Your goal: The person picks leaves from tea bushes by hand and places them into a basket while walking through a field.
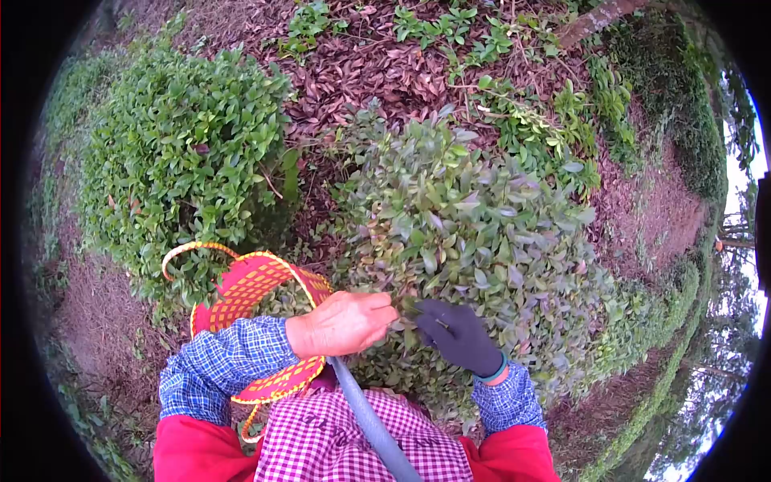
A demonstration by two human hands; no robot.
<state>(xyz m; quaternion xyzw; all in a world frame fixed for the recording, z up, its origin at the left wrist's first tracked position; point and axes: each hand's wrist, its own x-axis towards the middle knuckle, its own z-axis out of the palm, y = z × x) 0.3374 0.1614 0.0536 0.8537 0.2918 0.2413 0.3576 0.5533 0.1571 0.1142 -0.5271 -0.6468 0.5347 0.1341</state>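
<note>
My left hand [345,323], bare, is held over the near edge of a leafy bush [482,233] with its fingers curled closed. Just to its right, my right hand [459,337] wears a dark glove, its fingers bent together and pointing toward the left one. A small bit of green shows between the two hands; whether either grips it cannot be made out. Under my left forearm hangs a red and yellow woven basket [253,281] with a looped handle. A grey-blue strap [373,426] runs down over my checked apron [313,438].
A rounded bright green bush [181,149] stands at the left, close to the basket. Brown dry leaves [385,68] cover the ground behind both bushes. A tree trunk [598,20] leans in at the upper right, and low hedge rows curve along the right side.
</note>
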